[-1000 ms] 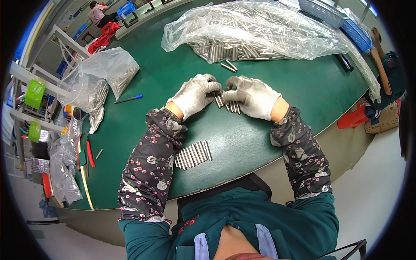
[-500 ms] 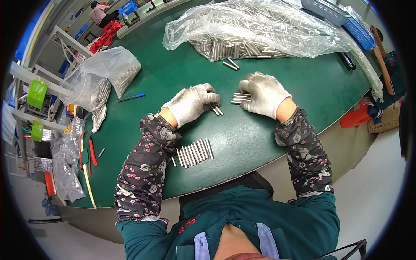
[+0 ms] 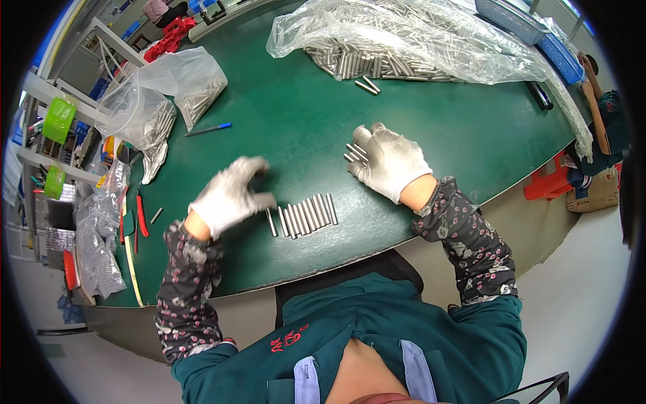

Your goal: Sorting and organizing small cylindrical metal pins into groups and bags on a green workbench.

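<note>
Several short metal pins lie side by side in a row (image 3: 307, 215) on the green tabletop, one standing a little apart at each end. My left hand (image 3: 229, 196), in a whitish work glove, is open beside the left end of the row. Its fingers and thumb are spread, slightly blurred, with nothing visible between them. The thumb tip is close to the leftmost pin (image 3: 271, 223). My right hand (image 3: 391, 163), gloved too, is closed over a small bunch of metal pins (image 3: 356, 154); their ends stick out to the left and the rest is hidden under the glove.
A large clear plastic sheet (image 3: 431, 40) covers a heap of pins at the back, with two loose pins (image 3: 367, 85) before it. Bags of pins (image 3: 200, 91), a blue pen (image 3: 208, 129) and red-handled pliers (image 3: 142, 217) lie left. Blue baskets (image 3: 560, 57) stand far right, near another person's arm (image 3: 596, 114).
My left hand has moved left and nearer, from the middle to the row's left end, and opened; the pins at its fingers no longer show there. My right hand shifted left and nearer with its pins.
</note>
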A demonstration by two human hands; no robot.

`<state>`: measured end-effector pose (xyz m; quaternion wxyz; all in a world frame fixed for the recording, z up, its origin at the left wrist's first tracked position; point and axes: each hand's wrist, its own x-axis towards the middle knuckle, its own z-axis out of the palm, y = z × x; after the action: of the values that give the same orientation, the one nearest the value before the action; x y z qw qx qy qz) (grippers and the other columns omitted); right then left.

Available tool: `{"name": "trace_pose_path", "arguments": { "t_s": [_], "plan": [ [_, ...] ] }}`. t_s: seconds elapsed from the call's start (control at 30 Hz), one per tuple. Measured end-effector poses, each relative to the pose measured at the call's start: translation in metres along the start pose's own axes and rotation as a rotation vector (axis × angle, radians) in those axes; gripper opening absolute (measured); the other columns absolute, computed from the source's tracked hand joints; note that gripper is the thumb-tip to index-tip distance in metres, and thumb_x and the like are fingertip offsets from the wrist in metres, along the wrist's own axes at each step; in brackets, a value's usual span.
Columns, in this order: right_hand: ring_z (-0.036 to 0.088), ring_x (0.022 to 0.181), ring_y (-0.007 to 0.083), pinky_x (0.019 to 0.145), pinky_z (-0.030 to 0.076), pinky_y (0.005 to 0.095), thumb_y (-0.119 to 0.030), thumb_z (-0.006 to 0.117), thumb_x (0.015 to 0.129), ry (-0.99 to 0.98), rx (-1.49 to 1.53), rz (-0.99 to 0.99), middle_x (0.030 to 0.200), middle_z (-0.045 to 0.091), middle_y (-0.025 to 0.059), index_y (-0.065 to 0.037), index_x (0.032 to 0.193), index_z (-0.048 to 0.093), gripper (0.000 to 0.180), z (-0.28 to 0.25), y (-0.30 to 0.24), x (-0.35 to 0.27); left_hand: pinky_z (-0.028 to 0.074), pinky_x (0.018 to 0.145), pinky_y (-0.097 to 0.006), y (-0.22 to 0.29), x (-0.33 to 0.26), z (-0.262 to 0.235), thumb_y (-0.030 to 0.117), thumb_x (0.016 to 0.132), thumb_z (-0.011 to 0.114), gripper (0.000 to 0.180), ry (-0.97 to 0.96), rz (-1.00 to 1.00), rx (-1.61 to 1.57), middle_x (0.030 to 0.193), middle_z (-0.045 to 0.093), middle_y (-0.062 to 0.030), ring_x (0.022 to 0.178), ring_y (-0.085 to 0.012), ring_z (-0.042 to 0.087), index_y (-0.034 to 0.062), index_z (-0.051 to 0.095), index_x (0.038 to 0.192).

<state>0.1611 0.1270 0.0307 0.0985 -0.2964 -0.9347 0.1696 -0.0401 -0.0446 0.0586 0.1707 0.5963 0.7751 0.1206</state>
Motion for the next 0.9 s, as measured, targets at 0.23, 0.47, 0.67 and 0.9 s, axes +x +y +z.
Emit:
{"name": "trace_pose_path", "arguments": {
  "t_s": [0.23,0.47,0.67,0.9],
  "plan": [
    [0.058,0.069,0.033,0.064,0.047,0.0401,-0.025,0.055,0.072,-0.017,-0.037,0.016,0.081,0.056,0.016,-0.006,0.091,0.052,0.027,0.005,-0.009,-0.025,0.048,0.068,-0.032,0.028,-0.039,0.03,0.014,0.058,0.071,0.054,-0.009,0.031,-0.185,0.103,0.048,-0.0123,0.074,-0.0221,0.056,0.0034,0.05,0.107],
    [0.055,0.091,0.0293,0.079,0.045,0.0347,-0.017,0.056,0.07,-0.109,0.338,-0.186,0.102,0.054,0.0138,-0.008,0.115,0.048,0.047,0.006,0.011,-0.027,0.042,0.083,-0.037,0.032,-0.037,0.043,0.025,0.054,0.076,0.062,0.332,0.169,0.086,0.109,0.048,-0.0132,0.096,-0.0291,0.05,0.0046,0.052,0.108],
    [0.052,0.097,0.0316,0.081,0.045,0.0363,-0.023,0.063,0.065,-0.263,0.075,-0.353,0.115,0.044,0.0165,-0.01,0.122,0.044,0.061,0.006,-0.01,-0.031,0.019,0.102,-0.048,0.026,-0.029,0.076,0.04,0.057,0.074,0.102,0.26,0.314,0.201,0.128,0.034,-0.0186,0.122,-0.0355,0.029,0.0103,0.015,0.135],
    [0.054,0.094,0.0331,0.079,0.046,0.0377,-0.022,0.071,0.056,-0.253,0.159,-0.354,0.108,0.048,0.016,-0.006,0.108,0.051,0.058,0.011,-0.007,-0.028,0.023,0.102,-0.047,0.025,-0.028,0.079,0.036,0.062,0.07,0.092,0.284,0.364,0.103,0.126,0.041,-0.0152,0.12,-0.0348,0.034,0.0138,0.018,0.136]
  ]
}}
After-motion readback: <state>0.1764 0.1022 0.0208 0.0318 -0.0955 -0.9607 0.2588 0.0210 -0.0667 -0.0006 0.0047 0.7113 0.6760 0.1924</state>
